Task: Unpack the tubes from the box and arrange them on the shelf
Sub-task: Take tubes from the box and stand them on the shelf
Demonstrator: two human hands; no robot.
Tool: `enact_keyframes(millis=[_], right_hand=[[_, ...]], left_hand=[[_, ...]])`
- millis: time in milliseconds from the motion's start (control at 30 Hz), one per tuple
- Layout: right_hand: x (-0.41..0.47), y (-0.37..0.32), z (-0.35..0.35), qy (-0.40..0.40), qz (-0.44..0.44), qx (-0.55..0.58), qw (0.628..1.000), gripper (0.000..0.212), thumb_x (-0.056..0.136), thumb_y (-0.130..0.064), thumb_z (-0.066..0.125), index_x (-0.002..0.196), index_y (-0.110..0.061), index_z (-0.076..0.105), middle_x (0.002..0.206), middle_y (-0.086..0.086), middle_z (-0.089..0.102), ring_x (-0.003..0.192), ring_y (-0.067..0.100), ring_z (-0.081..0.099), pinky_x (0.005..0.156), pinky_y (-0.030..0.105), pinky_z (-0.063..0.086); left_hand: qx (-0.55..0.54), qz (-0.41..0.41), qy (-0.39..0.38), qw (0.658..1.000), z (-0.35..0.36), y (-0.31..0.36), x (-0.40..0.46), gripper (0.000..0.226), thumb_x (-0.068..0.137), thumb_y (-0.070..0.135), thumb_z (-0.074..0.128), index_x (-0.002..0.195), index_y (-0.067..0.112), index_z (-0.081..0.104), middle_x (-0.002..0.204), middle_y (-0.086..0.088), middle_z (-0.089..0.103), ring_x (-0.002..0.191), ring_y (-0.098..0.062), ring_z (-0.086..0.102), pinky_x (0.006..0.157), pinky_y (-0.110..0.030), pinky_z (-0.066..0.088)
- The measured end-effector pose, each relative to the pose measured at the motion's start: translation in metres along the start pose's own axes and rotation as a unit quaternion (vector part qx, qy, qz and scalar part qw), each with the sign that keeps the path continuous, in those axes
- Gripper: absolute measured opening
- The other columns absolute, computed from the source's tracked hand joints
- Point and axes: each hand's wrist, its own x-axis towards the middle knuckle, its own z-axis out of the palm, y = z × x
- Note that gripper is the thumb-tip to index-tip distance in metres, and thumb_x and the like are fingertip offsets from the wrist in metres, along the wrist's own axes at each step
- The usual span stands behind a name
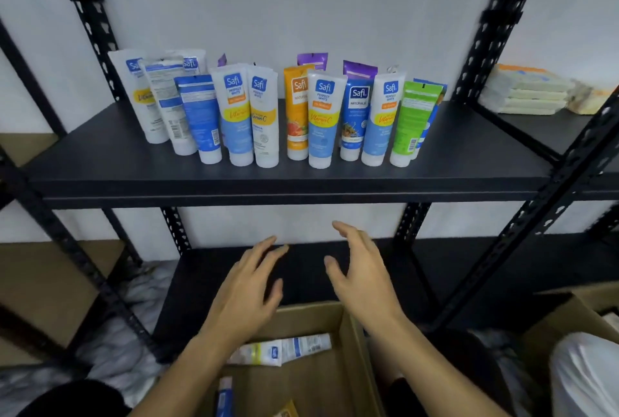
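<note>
Cardboard box [338, 379], tubes [281, 351] remaining below the fingers; stocked shelf [469, 155] above them. Left hand [246, 292], right hand [363, 277]: fingers spread, empty. Step judged: between placements; next, grasp a boxed tube.

Shelf front [134, 178]: a bare strip runs ahead of the standing tubes [264, 118].
Shelf ends: open board at left and right of the row.
Row: tubes packed close, few gaps.
Uprights [522, 212]: slanted black posts cross the frame's right.
Box [351, 343]: open-topped, lower centre.
</note>
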Motion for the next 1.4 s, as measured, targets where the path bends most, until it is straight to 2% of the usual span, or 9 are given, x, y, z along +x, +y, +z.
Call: enact_keyframes(millis=[133,233,333,500,667,733,833,1067,1400], right_hand=[[-0.024,0.016,0.052,-0.091,0.029,-0.013,0.995,0.054,0.097,-0.036,0.057,0.145,-0.038,0.033,0.141,-0.013,0.044,0.123,0.009,0.052,0.101,0.034,0.049],[-0.041,0.030,0.087,-0.159,0.046,-0.035,0.986,0.054,0.096,-0.035,0.059,0.146,-0.033,0.038,0.139,-0.010,0.049,0.125,0.010,0.051,0.102,0.028,0.045],[-0.058,0.050,0.118,-0.246,0.091,-0.037,0.964,0.053,0.094,-0.034,0.063,0.143,-0.028,0.044,0.139,-0.004,0.054,0.128,0.015,0.050,0.105,0.031,0.044],[-0.080,0.089,0.155,-0.430,0.161,-0.102,0.882,0.057,0.086,-0.040,0.066,0.139,-0.029,0.049,0.135,0.000,0.059,0.124,0.022,0.055,0.105,0.041,0.045],[-0.100,0.099,0.173,-0.527,0.180,-0.130,0.821,0.035,0.088,-0.042,0.064,0.121,-0.029,0.060,0.115,-0.002,0.067,0.100,0.017,0.062,0.093,0.040,0.053],[-0.106,0.102,0.180,-0.552,0.185,-0.134,0.802,0.029,0.085,-0.043,0.065,0.111,-0.031,0.064,0.109,-0.003,0.068,0.097,0.018,0.063,0.093,0.041,0.053],[-0.115,0.113,0.191,-0.575,0.194,-0.144,0.781,0.043,0.076,-0.041,0.072,0.117,-0.036,0.062,0.117,-0.005,0.067,0.103,0.018,0.062,0.094,0.042,0.052],[-0.124,0.120,0.203,-0.618,0.179,-0.196,0.740,0.050,0.082,-0.031,0.078,0.127,-0.017,0.062,0.125,0.007,0.062,0.112,0.026,0.060,0.097,0.042,0.051],[-0.139,0.128,0.219,-0.632,0.143,-0.221,0.729,0.035,0.089,-0.027,0.069,0.121,-0.015,0.062,0.119,0.008,0.065,0.106,0.023,0.063,0.094,0.040,0.053]], left_hand=[[-0.002,-0.080,-0.051,0.995,0.012,-0.049,-0.054,0.049,0.090,0.030,0.051,0.140,0.025,0.050,0.146,0.004,0.042,0.128,-0.013,0.047,0.102,-0.033,0.048],[0.006,-0.110,-0.085,0.990,0.022,-0.071,-0.086,0.045,0.088,0.018,0.060,0.133,0.023,0.055,0.137,0.007,0.048,0.121,-0.012,0.051,0.093,-0.023,0.047],[-0.012,-0.143,-0.134,0.981,0.036,-0.080,-0.106,0.037,0.091,0.022,0.055,0.127,0.023,0.056,0.128,0.008,0.049,0.118,-0.014,0.052,0.089,-0.026,0.049],[-0.011,-0.182,-0.291,0.939,0.074,-0.076,-0.126,0.043,0.092,0.020,0.055,0.135,0.027,0.051,0.135,0.005,0.048,0.119,-0.018,0.053,0.091,-0.030,0.047],[-0.015,-0.203,-0.410,0.889,0.115,-0.085,-0.156,0.038,0.098,0.031,0.050,0.136,0.028,0.050,0.143,0.003,0.047,0.121,-0.020,0.054,0.097,-0.037,0.049],[-0.015,-0.221,-0.422,0.879,0.126,-0.085,-0.162,0.035,0.102,0.032,0.045,0.134,0.024,0.052,0.138,0.000,0.052,0.121,-0.021,0.054,0.101,-0.038,0.046],[-0.027,-0.238,-0.424,0.873,0.143,-0.090,-0.167,0.031,0.100,0.029,0.049,0.131,0.022,0.055,0.131,-0.002,0.057,0.117,-0.020,0.056,0.100,-0.037,0.047],[-0.068,-0.275,-0.452,0.846,0.173,-0.093,-0.168,0.043,0.096,0.028,0.057,0.137,0.022,0.046,0.137,-0.003,0.050,0.120,-0.021,0.053,0.098,-0.036,0.047],[-0.072,-0.271,-0.457,0.844,0.206,-0.095,-0.171,0.043,0.088,0.025,0.068,0.127,0.025,0.049,0.132,0.000,0.056,0.119,-0.018,0.053,0.096,-0.035,0.047]])
